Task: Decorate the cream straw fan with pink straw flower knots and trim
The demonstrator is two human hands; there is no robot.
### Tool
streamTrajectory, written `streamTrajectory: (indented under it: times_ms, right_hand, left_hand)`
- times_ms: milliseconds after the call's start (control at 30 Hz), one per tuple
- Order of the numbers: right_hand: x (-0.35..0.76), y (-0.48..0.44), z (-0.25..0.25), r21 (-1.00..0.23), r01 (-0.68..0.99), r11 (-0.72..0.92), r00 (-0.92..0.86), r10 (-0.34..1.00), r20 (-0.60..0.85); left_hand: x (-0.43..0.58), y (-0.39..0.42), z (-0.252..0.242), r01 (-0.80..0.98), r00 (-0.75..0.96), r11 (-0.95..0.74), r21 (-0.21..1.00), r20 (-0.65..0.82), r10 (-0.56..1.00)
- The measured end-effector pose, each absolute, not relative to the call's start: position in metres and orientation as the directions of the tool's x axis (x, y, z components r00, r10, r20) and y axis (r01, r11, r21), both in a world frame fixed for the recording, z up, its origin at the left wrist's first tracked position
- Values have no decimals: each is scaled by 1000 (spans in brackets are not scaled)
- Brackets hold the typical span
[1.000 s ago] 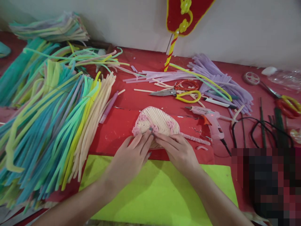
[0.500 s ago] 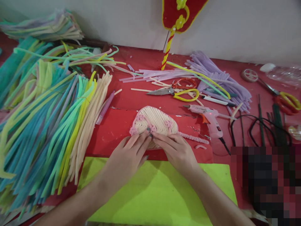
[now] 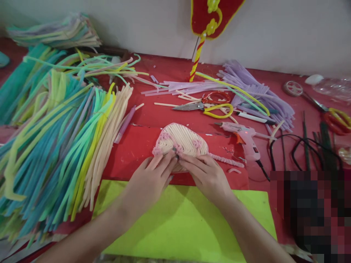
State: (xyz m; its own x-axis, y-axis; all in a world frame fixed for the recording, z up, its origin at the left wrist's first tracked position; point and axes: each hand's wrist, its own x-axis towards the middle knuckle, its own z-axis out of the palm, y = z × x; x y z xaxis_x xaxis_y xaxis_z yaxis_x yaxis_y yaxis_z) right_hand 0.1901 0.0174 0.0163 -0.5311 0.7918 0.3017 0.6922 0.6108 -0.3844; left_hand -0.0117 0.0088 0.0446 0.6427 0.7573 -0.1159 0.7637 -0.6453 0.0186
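A cream fan-shaped piece (image 3: 183,137) with a pink edge and pink flowers lies on the red table, its twisted pink handle (image 3: 226,160) pointing right. Over its lower left part is my left hand (image 3: 153,177), fingers bent and fingertips together near a pink flower. My right hand (image 3: 210,175) meets it from the other side, fingers pressed together at the same spot. Something small and dark shows between the fingertips; what it is cannot be made out. The hands hide the piece's lower edge.
Bundles of coloured fuzzy stems (image 3: 60,146) cover the left side. Behind the piece are scissors (image 3: 204,106) and purple stems (image 3: 246,84). A pink glue gun (image 3: 246,137) with a black cord lies right. A yellow-green sheet (image 3: 181,223) is in front; a red-yellow ornament (image 3: 197,58) stands behind.
The view has shifted slightly, so things on the table appear a little farther right. Both hands stay at the same spot on the piece, with hardly any finger movement.
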Motion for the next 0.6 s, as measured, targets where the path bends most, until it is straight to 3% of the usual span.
streamTrajectory:
  times_ms: [100, 200, 333, 433, 500, 600]
  right_hand:
    - [191, 18, 18, -456, 632, 626, -527, 779, 338]
    - [196, 18, 22, -562, 599, 570, -401, 821, 406]
    - [208, 21, 27, -618, 671, 410, -140, 888, 437]
    - [219, 25, 26, -612, 736, 289, -15, 911, 413]
    - [224, 28, 23, -575, 786, 226, 13, 924, 382]
    - [230, 28, 20, -477, 857, 195, -37, 946, 321]
  left_hand:
    - [-13, 10, 43, 767, 642, -639, 65, -87, 762]
    - [-18, 14, 43, 771, 633, -619, 152, -70, 771]
    - [-28, 23, 46, 712, 662, -604, 358, -55, 747]
    - [-34, 26, 47, 637, 643, -569, 520, 48, 764]
    - [-36, 26, 46, 660, 510, -467, 589, 105, 854]
    - [-38, 25, 44, 791, 175, -207, 575, 111, 978]
